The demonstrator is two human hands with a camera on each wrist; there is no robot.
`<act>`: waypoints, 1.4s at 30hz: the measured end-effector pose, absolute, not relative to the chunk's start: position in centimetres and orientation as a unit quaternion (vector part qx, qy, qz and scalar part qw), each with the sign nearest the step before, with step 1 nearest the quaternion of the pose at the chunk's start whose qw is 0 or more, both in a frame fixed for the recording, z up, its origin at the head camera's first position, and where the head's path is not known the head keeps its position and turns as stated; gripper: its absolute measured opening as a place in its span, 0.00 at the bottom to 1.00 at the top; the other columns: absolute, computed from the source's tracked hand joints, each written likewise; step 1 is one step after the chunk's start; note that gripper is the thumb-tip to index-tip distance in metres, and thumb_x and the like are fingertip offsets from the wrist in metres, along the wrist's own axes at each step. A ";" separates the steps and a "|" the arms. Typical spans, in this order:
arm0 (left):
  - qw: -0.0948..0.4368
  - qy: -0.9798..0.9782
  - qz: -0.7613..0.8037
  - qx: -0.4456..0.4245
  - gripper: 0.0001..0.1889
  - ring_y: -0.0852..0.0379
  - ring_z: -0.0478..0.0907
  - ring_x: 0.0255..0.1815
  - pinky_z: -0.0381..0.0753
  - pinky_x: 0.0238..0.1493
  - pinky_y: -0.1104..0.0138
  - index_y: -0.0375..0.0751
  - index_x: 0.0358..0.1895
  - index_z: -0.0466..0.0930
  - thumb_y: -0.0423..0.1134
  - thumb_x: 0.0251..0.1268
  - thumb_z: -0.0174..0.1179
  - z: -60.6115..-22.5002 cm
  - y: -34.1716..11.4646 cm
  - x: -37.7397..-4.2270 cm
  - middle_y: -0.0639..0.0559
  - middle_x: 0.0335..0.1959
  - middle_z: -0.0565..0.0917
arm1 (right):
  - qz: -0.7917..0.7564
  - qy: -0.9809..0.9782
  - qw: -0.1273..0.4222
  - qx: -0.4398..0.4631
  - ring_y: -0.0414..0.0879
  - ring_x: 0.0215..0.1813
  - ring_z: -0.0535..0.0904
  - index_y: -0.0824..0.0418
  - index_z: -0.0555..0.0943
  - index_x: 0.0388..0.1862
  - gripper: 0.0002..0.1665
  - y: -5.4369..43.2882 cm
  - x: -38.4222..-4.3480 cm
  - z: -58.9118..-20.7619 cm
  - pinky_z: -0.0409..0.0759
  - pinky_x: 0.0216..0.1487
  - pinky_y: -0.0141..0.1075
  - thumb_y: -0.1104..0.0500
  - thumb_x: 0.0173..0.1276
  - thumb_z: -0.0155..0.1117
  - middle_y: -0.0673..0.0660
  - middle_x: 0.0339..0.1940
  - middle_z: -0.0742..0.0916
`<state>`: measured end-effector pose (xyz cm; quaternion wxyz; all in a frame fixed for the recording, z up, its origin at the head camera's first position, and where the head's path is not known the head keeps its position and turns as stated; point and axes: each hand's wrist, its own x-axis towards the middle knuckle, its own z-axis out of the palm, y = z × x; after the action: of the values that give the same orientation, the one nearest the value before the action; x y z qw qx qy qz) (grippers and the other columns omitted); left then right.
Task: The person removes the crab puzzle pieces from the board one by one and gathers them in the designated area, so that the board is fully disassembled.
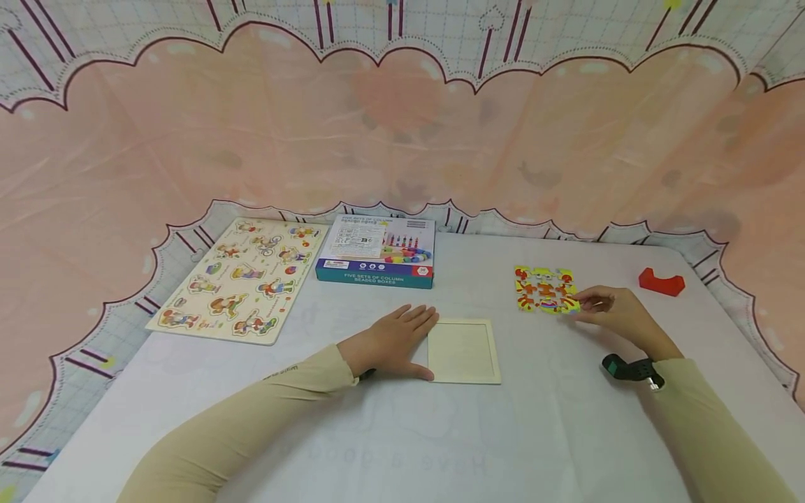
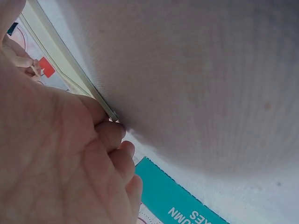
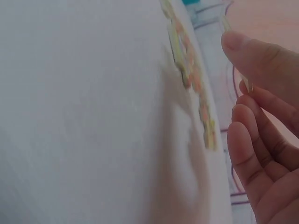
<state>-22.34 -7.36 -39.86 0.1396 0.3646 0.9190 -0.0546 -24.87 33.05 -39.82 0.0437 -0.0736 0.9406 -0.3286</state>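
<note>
My left hand (image 1: 393, 342) lies at the left edge of a pale, square puzzle tray (image 1: 464, 351), thumb and fingers spread, fingertips touching its rim. In the left wrist view, that palm (image 2: 51, 149) fills the left side beside the tray's edge (image 2: 70, 60). Farther right, my right hand (image 1: 613, 314) pinches a thin puzzle piece (image 3: 250, 87) between thumb and forefinger, seen nearly edge-on in the right wrist view. Next to it, several red and yellow jigsaw pieces (image 1: 544, 289) lie grouped in a rough square on the table. The held piece's picture side is hard to make out.
A boxed bead set (image 1: 377, 253) lies behind the tray. To its left is a wooden board (image 1: 242, 279) with cartoon figures. A red notched block (image 1: 662, 282) sits at the far right of the white-covered table (image 1: 377, 433). A patterned cloth (image 1: 402, 133) hangs behind.
</note>
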 end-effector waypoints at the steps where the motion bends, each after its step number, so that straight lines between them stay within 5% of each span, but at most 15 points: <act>1: 0.140 0.919 -0.054 0.365 0.55 0.53 0.43 0.78 0.40 0.78 0.58 0.45 0.76 0.43 0.75 0.51 0.50 -39.9 -7.4 -22.3 0.51 0.77 0.48 | -0.326 0.942 0.048 -0.065 0.42 0.41 0.76 0.63 0.79 0.52 0.31 33.3 -25.0 -39.9 0.76 0.38 0.20 0.44 0.56 0.70 0.59 0.40 0.83; 18: 0.137 0.918 -0.052 0.369 0.55 0.53 0.43 0.78 0.41 0.78 0.58 0.43 0.76 0.43 0.75 0.52 0.50 -39.8 -7.5 -22.3 0.51 0.77 0.48 | -0.305 0.946 0.106 -0.033 0.49 0.42 0.74 0.65 0.77 0.56 0.38 34.9 -26.9 -40.9 0.75 0.36 0.22 0.41 0.54 0.71 0.57 0.39 0.83; 42: 0.146 0.918 -0.057 0.365 0.55 0.53 0.42 0.79 0.41 0.78 0.58 0.44 0.76 0.42 0.74 0.52 0.50 -39.5 -7.3 -22.3 0.52 0.77 0.47 | -0.292 0.948 0.120 -0.044 0.47 0.39 0.75 0.66 0.79 0.52 0.30 35.3 -28.0 -41.2 0.75 0.35 0.23 0.49 0.56 0.72 0.56 0.36 0.83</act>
<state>-22.28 -7.29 -39.49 0.1462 0.3653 0.9176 -0.0571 -28.02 35.30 -41.24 0.1200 -0.0437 0.9479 -0.2918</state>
